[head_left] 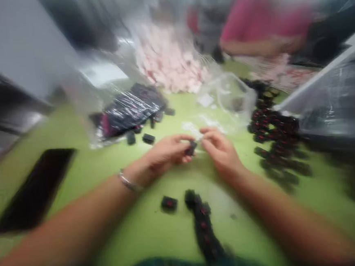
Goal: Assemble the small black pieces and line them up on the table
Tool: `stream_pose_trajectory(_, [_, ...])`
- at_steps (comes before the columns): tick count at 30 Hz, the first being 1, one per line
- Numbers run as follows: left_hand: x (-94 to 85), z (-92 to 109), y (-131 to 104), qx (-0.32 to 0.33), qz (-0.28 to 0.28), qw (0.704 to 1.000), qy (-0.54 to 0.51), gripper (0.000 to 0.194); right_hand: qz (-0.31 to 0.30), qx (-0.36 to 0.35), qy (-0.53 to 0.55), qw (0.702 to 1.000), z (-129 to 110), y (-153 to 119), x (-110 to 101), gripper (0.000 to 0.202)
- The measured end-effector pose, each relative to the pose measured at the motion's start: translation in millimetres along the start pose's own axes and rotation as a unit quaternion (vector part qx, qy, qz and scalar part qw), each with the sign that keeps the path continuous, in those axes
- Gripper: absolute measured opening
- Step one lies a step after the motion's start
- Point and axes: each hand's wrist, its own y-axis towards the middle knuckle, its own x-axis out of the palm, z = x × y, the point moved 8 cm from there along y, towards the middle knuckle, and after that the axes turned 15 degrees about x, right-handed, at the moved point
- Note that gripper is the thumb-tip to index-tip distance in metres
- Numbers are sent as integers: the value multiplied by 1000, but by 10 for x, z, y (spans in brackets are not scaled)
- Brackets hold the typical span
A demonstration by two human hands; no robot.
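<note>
My left hand [169, 151] is closed around a small black block-like part [191, 148], gripping it between thumb and fingers. Close beside it, the fingertips of my right hand [220, 152] come together near the part; blur hides what they hold, if anything. Small white pieces [191, 127] lie just beyond my fingers. Nearer to me, one black block with a red mark [169, 203] sits alone, beside a row of similar black parts [204, 225] running toward my body.
A clear bag of black parts [132, 108] lies left, with loose blocks [149, 138] by it. A dark flat slab [36, 189] is at far left. Pale pink pieces [172, 63], a clear plastic container [234, 97], black-red parts [272, 129] and a bin [334, 92] stand beyond. Someone in pink [263, 19] sits opposite.
</note>
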Motion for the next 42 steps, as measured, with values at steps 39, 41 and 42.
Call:
stream_pose_trajectory(39, [118,-1,10,26,-10,993,-113,25,1,-52,-77,996,-79,-138,174,7])
stream_pose_trajectory(41, [108,-16,12,28,-10,995,-100,28,2,-35,-59,998,-61,-133,170,7])
stream_pose_trajectory(42, [96,-24,14,30,-8,995,-90,29,-4,-14,-39,999,-30,-124,169,7])
